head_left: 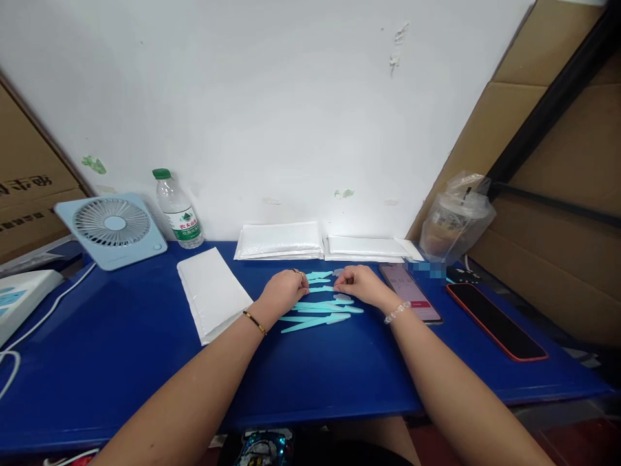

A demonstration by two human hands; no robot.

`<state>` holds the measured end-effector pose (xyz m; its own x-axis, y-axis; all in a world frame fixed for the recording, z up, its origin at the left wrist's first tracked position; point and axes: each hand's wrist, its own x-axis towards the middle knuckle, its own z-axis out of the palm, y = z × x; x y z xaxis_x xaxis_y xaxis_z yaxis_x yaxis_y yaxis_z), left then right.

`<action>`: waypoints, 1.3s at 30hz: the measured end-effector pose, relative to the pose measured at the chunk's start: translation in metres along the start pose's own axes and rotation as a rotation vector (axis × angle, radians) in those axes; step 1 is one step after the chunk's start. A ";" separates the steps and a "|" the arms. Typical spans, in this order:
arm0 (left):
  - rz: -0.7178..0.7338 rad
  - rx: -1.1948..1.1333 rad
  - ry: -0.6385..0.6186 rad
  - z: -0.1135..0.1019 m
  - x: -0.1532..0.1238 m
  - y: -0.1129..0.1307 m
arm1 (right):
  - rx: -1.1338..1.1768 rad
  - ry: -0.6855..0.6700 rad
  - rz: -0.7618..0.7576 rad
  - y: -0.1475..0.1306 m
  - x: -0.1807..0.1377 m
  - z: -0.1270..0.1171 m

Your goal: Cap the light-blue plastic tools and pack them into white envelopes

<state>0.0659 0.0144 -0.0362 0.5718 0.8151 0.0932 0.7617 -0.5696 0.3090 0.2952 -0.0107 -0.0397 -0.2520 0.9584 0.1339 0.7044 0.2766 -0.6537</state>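
View from my head, looking down on a blue table [121, 349], read from left to right. At the far left edge lies a white device [19, 301] with a white cable running off it. Next stand a pale blue desk fan [112, 226] and, just beside it against the wall, a water bottle [178, 210] with a green cap, upright. A single white padded mailer [211, 294] lies flat in front of the bottle, its near corner just beside my left wrist.

My left hand [284, 292] rests knuckles up on the table, fingers curled under, with a ring on one finger and a gold bangle [255, 321] on the wrist. Its fingertips meet the left ends of the teal plastic sticks [320, 310]; I cannot tell whether they pinch one. The sticks lie in a loose pile at the middle of the table, between my two hands, mostly lengthwise from left to right.

Behind them, along the wall, are two flat stacks of white mailers [280, 241].

My right hand [361, 285] is likewise curled, a bead bracelet [396, 312] on its wrist, fingertips at the upper right of the pile; its grip is hidden. To its right lie a lit phone [412, 294], then a dark phone in a red case [495, 320]. A bagged drink cup [453, 223] stands behind them.
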 end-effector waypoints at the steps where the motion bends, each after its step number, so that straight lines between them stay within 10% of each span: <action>1: 0.002 -0.001 0.022 -0.001 -0.001 -0.001 | 0.011 0.010 -0.016 -0.001 -0.002 -0.004; 9: -0.004 0.032 0.108 -0.002 0.001 -0.011 | -0.017 -0.192 -0.125 -0.008 -0.013 -0.016; 24: 0.075 0.074 0.079 -0.003 0.001 -0.010 | -0.064 -0.026 0.072 0.015 -0.010 -0.025; 39: 0.082 -0.096 0.007 0.009 0.004 0.002 | -0.050 -0.065 -0.144 0.003 -0.002 -0.001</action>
<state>0.0720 0.0155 -0.0439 0.6286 0.7670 0.1287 0.6794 -0.6220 0.3893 0.2981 -0.0114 -0.0415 -0.3938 0.9025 0.1741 0.6898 0.4154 -0.5930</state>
